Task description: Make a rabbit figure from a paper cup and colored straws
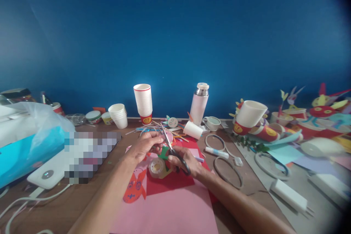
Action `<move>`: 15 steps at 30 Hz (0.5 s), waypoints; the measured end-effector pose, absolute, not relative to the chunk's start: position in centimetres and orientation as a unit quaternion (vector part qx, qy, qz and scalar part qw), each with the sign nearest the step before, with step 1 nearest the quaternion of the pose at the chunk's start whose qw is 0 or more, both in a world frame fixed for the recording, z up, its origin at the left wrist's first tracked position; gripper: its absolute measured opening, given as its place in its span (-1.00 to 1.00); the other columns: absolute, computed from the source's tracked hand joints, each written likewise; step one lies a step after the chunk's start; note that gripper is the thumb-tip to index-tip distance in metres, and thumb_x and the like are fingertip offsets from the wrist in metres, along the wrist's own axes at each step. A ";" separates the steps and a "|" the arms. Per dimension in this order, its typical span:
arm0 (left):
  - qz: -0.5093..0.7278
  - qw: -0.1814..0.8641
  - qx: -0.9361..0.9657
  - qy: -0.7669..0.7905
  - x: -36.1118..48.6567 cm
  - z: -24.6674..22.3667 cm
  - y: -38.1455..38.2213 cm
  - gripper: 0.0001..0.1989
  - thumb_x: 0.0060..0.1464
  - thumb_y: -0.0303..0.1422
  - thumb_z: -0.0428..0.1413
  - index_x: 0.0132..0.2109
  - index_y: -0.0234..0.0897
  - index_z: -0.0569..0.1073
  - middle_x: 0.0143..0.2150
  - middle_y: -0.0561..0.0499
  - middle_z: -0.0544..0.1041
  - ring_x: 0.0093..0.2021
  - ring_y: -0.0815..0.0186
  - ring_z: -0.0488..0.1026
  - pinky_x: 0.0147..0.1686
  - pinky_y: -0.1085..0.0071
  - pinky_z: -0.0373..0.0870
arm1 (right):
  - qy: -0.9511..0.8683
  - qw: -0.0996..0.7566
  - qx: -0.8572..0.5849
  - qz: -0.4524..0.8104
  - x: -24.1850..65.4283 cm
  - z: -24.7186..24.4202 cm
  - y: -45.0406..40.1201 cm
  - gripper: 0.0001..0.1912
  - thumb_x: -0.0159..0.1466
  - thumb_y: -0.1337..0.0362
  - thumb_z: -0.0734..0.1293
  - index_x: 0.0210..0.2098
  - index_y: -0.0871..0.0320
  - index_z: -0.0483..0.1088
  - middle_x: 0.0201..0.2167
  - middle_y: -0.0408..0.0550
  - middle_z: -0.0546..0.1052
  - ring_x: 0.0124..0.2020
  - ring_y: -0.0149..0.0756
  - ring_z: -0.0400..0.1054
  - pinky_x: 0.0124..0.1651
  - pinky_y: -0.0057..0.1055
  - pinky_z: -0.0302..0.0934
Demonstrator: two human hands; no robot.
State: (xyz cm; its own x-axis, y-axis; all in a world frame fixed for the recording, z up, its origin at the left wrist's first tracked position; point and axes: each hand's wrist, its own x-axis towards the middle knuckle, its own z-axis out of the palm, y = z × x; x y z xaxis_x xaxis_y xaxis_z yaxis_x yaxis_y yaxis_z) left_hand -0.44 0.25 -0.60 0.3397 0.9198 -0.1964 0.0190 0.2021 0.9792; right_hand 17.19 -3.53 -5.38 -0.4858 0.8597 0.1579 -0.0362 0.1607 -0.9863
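Note:
A pair of black-handled scissors [168,142] is gripped in my right hand [185,159], its blades pointing up and to the left. My left hand [148,144] is closed in a pinch beside the blades; whatever lies between its fingertips is too small to make out. Below the hands are a roll of clear tape [157,167] and green paper [163,153], resting over red paper [171,186]. An orange paper animal face [135,189] with blue drawn marks lies to the left. Pink paper [167,214] spreads nearest to me.
Behind the hands stand paper cup stacks [143,102], a thermos [199,106] and a tipped cup [192,130]. A glue stick [216,152] and coiled cable [228,173] lie right, near a charger [289,197] and cup crafts [323,117]. A power bank [49,172] is left.

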 end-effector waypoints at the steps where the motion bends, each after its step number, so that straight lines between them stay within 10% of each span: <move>1: 0.356 0.632 0.521 0.450 -0.4 -0.6 0.2 -0.85 -0.17 -0.34 0.19 -0.50 -0.34 0.39 -0.59 0.10 0.41 -0.60 0.47 0.36 -0.54 0.55 0.28 | -0.649 0.396 -0.315 0.568 17.2 -5.4 -3.5 -0.63 0.12 -0.01 0.31 -0.45 0.20 0.26 -0.67 -0.23 0.33 -0.66 -0.49 0.17 -0.59 -0.54 0.04; 15: 0.347 0.636 0.514 0.459 -0.4 -0.5 0.3 -0.84 -0.17 -0.34 0.19 -0.47 -0.34 0.38 -0.60 0.12 0.40 -0.62 0.50 0.33 -0.53 0.53 0.33 | -0.637 0.394 -0.314 0.583 17.3 -5.2 -3.5 -0.64 0.08 0.01 0.34 -0.49 0.19 0.26 -0.70 -0.25 0.31 -0.70 -0.50 0.14 -0.64 -0.56 -0.01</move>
